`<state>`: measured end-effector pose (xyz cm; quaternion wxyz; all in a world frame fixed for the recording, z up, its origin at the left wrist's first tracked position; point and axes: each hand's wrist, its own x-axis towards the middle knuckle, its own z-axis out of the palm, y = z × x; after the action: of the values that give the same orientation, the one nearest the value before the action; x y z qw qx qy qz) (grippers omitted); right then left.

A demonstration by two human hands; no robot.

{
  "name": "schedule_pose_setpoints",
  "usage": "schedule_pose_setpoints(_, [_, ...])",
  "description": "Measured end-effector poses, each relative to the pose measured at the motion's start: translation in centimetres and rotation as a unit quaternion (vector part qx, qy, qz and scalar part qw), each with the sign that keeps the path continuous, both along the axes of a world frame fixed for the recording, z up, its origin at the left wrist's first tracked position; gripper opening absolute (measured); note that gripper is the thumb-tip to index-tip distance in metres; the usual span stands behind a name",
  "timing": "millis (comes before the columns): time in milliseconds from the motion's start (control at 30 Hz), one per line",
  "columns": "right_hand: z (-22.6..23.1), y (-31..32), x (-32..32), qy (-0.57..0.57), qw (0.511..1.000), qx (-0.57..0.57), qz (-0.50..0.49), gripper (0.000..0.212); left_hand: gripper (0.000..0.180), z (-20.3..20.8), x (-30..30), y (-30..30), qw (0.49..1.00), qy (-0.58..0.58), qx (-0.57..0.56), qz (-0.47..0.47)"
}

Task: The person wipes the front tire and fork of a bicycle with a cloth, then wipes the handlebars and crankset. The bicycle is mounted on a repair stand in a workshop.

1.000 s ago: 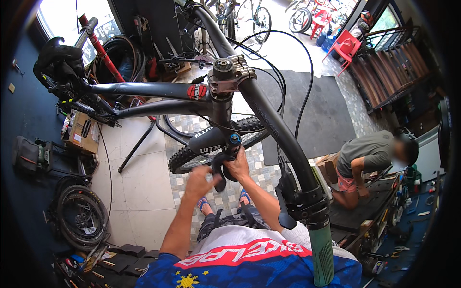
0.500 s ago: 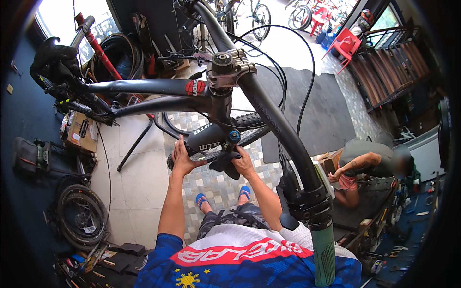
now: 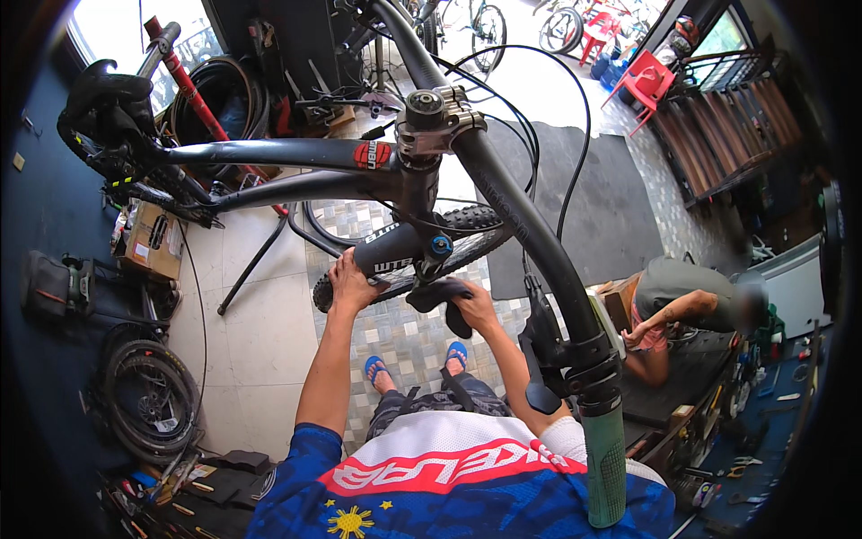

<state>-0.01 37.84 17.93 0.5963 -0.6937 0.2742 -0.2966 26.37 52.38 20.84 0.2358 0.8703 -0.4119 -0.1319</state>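
A dark grey mountain bike frame [image 3: 278, 153] hangs in front of me, its handlebar [image 3: 503, 193] sweeping down to a green grip [image 3: 604, 467] at my right. Below the head tube is the front wheel [image 3: 391, 249], with a knobbly tyre and dark rim. My left hand [image 3: 354, 284] is curled over the near left part of this wheel. In my right hand [image 3: 478, 307] is a dark cloth [image 3: 438, 294], pinched and hanging beside the fork leg with the blue cap [image 3: 441, 244]. The cloth partly hides my right fingertips.
At the right, another person [image 3: 682, 296] bends over a dark bench [image 3: 678, 377]. A black mat [image 3: 584, 216] lies on the tiled floor ahead. Loose wheels [image 3: 153, 391] and a cardboard box [image 3: 154, 238] stand at the left. Red chairs [image 3: 642, 83] are at the far right.
My left hand has shifted slightly right and up, its fingers now curled over the wheel. My right hand has moved a little right with the cloth, which looks more spread out.
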Motion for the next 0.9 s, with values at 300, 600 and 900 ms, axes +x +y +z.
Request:
schedule_pose_setpoints(300, [-3.1,6.0,-11.8,0.104,0.847,0.467,-0.233,0.026,0.078,0.6,1.7,1.5,0.997,-0.075,-0.011,-0.032])
schedule_pose_setpoints(600, [1.7,9.9,-7.2,-0.237,0.836,0.477,-0.131,0.042,0.075,0.4,3.8,4.8,0.996,0.009,0.052,-0.073])
schedule_pose_setpoints(900, [6.6,8.8,8.2,0.176,0.947,0.111,-0.245,0.055,0.071,1.0,-0.9,7.9,0.996,0.042,0.066,-0.043])
